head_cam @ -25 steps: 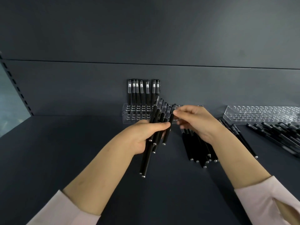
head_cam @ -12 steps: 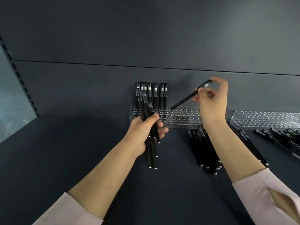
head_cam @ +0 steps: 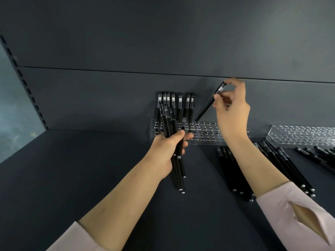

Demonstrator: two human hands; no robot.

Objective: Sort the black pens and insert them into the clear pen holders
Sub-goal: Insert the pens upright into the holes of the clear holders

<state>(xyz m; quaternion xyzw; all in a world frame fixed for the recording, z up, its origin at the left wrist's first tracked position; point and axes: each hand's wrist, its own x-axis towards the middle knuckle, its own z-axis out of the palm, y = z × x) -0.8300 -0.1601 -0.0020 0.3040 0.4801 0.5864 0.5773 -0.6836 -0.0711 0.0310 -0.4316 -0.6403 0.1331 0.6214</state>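
Observation:
My left hand (head_cam: 167,151) grips a bundle of several black pens (head_cam: 170,127), held upright in front of the clear pen holder (head_cam: 204,134) at the back of the shelf. Several black pens (head_cam: 179,105) stand in the holder's left holes. My right hand (head_cam: 230,107) pinches a single black pen (head_cam: 208,104) near its capped top. That pen is tilted, and its lower tip sits at a hole in the holder's back row, just right of the standing pens.
A second clear holder (head_cam: 301,136) lies at the back right, with no pens standing in it. Loose black pens lie in a pile (head_cam: 233,171) under my right forearm, and more loose pens (head_cam: 322,156) lie at the far right. The dark back wall rises right behind the holders.
My right hand drew one pen out of the bundle, lifted it up and to the right, then lowered its tip to the holder. My left hand turned the bundle upright.

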